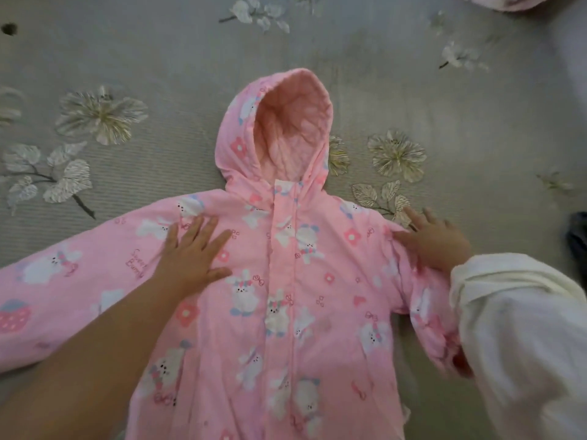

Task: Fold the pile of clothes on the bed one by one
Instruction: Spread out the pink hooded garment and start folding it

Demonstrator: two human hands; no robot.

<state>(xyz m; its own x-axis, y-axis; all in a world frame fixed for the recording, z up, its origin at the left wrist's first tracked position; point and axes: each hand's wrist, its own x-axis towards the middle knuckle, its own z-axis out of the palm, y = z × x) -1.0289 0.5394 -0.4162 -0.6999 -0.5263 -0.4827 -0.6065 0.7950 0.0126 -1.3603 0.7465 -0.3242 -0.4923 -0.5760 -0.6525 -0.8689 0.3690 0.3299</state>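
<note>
Pink hooded jacket [286,281] lies under flat left hand [190,252] and right hand [435,239].

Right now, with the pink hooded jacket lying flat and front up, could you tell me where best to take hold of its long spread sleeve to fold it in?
Probably pinch the sleeve near its outer end, coming from the left, and carry it across the jacket front. It lies flat and straight; the left hand already rests near that shoulder.
</note>
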